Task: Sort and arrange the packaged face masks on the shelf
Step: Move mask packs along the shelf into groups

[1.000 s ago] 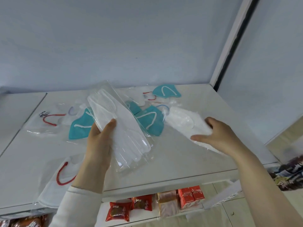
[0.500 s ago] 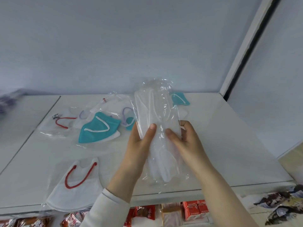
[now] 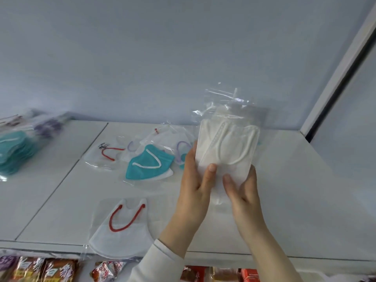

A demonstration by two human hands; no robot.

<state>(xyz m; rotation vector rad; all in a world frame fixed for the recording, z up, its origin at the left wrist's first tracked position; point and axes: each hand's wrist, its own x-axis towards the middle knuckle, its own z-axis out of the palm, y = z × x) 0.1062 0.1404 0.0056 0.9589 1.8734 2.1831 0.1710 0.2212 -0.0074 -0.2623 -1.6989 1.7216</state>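
Observation:
A stack of white masks in clear bags [image 3: 227, 143] stands upright above the white shelf [image 3: 295, 190]. My left hand [image 3: 195, 180] grips its left edge with the thumb across the front, and my right hand [image 3: 244, 190] grips its lower right edge. A teal mask in a bag [image 3: 148, 165] lies on the shelf left of my hands. Nearest the front edge lies a white mask with red loops [image 3: 122, 226]. Another red-looped mask [image 3: 103, 157] and masks with purple loops [image 3: 181, 151] lie farther back.
A blurred pile of bagged teal and purple masks [image 3: 18, 147] sits at the far left on the neighbouring shelf board. Red and brown snack packets [image 3: 50, 269] fill the shelf below. A white upright post [image 3: 333, 82] rises at the back right.
My right hand picked up the white masks from the right and joined them to the stack in my left. Both hands then raised and squared the stack upright. The view shifted left.

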